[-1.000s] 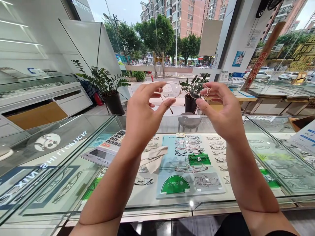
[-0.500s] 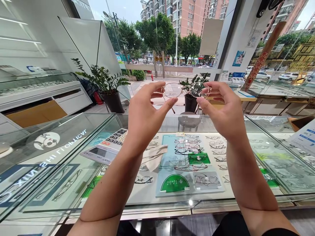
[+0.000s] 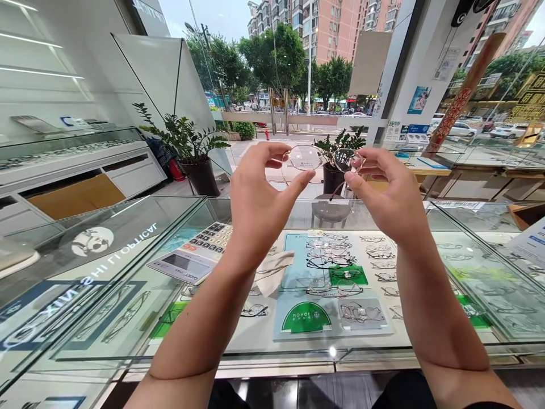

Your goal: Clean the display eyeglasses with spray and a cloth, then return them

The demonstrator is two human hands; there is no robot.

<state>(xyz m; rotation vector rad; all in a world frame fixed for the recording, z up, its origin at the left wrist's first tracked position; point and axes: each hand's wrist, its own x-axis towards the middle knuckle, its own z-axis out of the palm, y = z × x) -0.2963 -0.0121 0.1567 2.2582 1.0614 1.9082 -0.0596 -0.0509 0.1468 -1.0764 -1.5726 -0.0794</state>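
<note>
A pair of thin-rimmed eyeglasses point(image 3: 305, 157) with clear lenses is held up at arm's length, above the far edge of the glass counter. My left hand point(image 3: 264, 187) pinches its left side between thumb and fingers. On the other side, my right hand point(image 3: 385, 190) grips the right rim with thumb and forefinger. One temple hangs down below the lenses. Under my hands, a beige cleaning cloth point(image 3: 272, 271) lies on the countertop, and a calculator point(image 3: 191, 255) rests left of it, partly behind my left forearm.
The glass display counter point(image 3: 204, 355) holds several rows of eyeglasses point(image 3: 330, 261) and a green MOHOE card point(image 3: 305, 318). Beyond it stand a grey stool point(image 3: 331, 211) and potted plants point(image 3: 200, 165) by the window. At right a white printed sheet point(image 3: 530, 238) stands on the counter.
The eyeglasses have turned slightly in my hands, and the hanging temple now shows further right. Both hands keep their grip. The whole view has shifted a little.
</note>
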